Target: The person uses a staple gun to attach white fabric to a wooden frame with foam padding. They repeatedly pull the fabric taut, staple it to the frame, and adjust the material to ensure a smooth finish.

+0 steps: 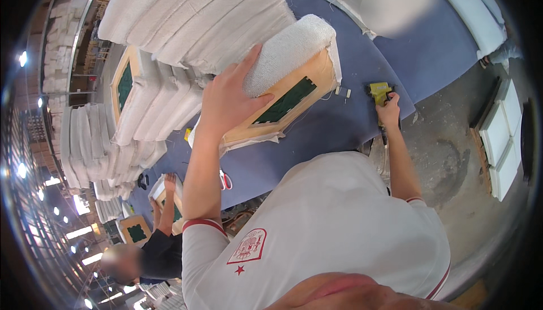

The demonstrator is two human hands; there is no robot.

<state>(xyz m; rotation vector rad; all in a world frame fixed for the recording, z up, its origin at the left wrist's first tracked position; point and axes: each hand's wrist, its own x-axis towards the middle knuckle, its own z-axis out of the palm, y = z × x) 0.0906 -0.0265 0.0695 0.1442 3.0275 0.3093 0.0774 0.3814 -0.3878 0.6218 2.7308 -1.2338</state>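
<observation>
A padded seat [291, 47] stands tilted on the blue-covered table, its pale woven fabric drawn over a wooden frame with a dark green panel [287, 99] in the middle. My left hand [226, 98] holds its near left edge, fingers stretched over the fabric and thumb toward the wood. Loose fabric trims hang along its lower edge. At the table's right edge, my right hand [388, 112] grips a yellow staple gun [377, 91] by its dark handle, apart from the seat. A hose-like line hangs below the tool. Part of my right fingers is hidden.
Tall stacks of similar padded seats [192, 18] rise behind and left of mine. Red-handled scissors [226, 180] lie near the table's front edge. At left, a co-worker in a dark top [161, 256] handles another seat. White panels [503, 140] lean at far right.
</observation>
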